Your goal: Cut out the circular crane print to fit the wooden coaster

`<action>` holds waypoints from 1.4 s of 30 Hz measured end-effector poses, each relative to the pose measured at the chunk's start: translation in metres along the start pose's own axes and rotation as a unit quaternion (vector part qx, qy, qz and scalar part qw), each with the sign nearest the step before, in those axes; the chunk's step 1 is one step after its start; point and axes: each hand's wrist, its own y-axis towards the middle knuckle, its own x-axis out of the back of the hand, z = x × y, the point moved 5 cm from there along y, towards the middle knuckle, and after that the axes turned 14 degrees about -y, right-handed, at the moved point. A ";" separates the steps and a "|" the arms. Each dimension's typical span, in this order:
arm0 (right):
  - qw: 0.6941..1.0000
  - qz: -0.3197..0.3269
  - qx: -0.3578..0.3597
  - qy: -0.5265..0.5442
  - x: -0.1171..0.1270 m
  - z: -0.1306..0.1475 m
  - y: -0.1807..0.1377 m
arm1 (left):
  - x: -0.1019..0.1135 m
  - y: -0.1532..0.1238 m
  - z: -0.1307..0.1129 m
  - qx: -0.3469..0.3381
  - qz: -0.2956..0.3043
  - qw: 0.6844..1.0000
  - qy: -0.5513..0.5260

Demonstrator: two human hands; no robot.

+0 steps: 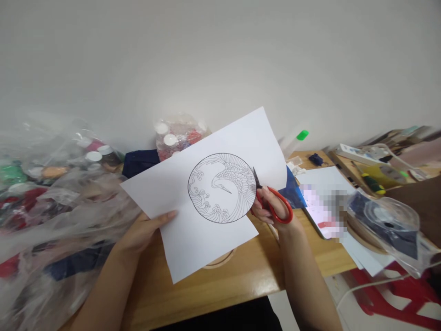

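My left hand (146, 230) pinches the lower left edge of a white paper sheet (179, 197), holding it up above the wooden table (241, 280). A round line drawing of a crane over waves (222, 188) is printed on the sheet. My right hand (272, 209) is closed in the handles of red scissors (275, 204). The dark blades meet the sheet's right side, right at the rim of the printed circle.
Clear plastic bags of paint jars (51, 184) crowd the left. More jars in a bag (177, 135) stand behind the sheet. To the right lie blue fabric (292, 191), a tablet (324, 209), white papers, a bagged hoop (386, 225) and a power strip (358, 154).
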 end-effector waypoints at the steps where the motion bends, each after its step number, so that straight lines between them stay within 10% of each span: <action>1: 1.000 0.000 -0.002 -0.004 0.000 0.000 0.000 | 0.000 0.000 0.000 0.001 0.001 1.000 0.001; 42: 0.999 -0.010 -0.004 -0.037 0.003 -0.003 -0.001 | -0.001 -0.007 -0.001 0.012 -0.069 0.997 -0.039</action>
